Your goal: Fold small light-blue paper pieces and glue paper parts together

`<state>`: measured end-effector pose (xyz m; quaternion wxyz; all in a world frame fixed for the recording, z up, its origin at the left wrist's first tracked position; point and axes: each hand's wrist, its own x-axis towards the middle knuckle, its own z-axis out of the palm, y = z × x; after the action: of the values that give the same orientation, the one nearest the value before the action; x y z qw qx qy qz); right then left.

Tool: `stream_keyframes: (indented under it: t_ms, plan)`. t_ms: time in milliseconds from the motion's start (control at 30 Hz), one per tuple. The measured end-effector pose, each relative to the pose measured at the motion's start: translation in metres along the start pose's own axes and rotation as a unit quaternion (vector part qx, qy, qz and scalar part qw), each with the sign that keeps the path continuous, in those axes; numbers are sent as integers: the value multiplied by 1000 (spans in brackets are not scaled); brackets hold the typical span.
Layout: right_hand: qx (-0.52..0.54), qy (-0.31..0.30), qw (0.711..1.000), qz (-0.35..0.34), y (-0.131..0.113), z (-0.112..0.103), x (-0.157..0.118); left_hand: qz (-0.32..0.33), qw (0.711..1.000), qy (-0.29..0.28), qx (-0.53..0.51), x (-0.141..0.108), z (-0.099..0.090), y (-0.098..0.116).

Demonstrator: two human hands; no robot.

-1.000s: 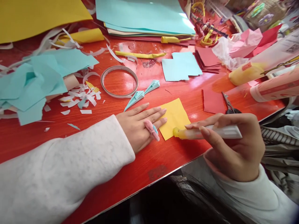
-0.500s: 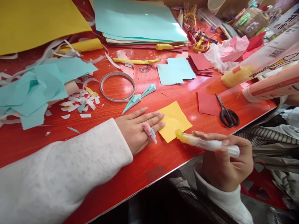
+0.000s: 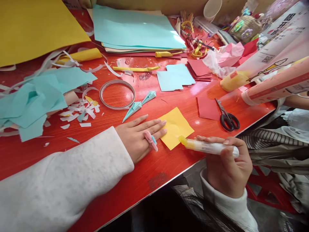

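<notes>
My left hand (image 3: 135, 137) lies flat on the red table with its fingers stretched out. Its fingertips rest on the left corner of a square of yellow paper (image 3: 177, 124). A fuzzy pink and blue ring (image 3: 150, 140) sits on one finger. In my right hand (image 3: 229, 169) is a clear, slim glue pen (image 3: 207, 147), held nearly level, its yellow tip at the paper's lower right edge. Whether the tip presses on the paper is hard to tell. Two folded light-blue paper pieces (image 3: 132, 111) lie just beyond my left fingers.
Black-handled scissors (image 3: 229, 120) and a red paper square (image 3: 209, 109) lie to the right. Behind are a tape ring (image 3: 100, 96), blue squares (image 3: 173, 79) and a paper stack (image 3: 137, 27). Blue scraps (image 3: 41, 93) cover the left. Printed rolls (image 3: 277, 82) lean in at right.
The view has shifted slightly, so everything on the table appears a little further left. Both hands keep their grip and pose; the glue pen's tip stays near the yellow paper's edge.
</notes>
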<state>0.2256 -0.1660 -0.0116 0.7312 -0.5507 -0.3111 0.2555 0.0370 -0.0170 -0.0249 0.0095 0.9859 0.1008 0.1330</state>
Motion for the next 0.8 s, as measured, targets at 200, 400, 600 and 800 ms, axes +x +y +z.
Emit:
stream_keyframes:
  t_ms: [200,400,600,800]
  plan:
    - [-3,16,999,31,1,-4,0,1,1000,-9,-2,0,-1,0]
    - [0,94,995,46,-6,-18,7,5,1000,-29,3,1,-4,-1]
    - [15,222,974,-48,-39,-61,22,13,999,-31,0,1,-5,-3]
    - [4,164,986,28,-36,-35,12,11,1000,4,-15,1,-1,-3]
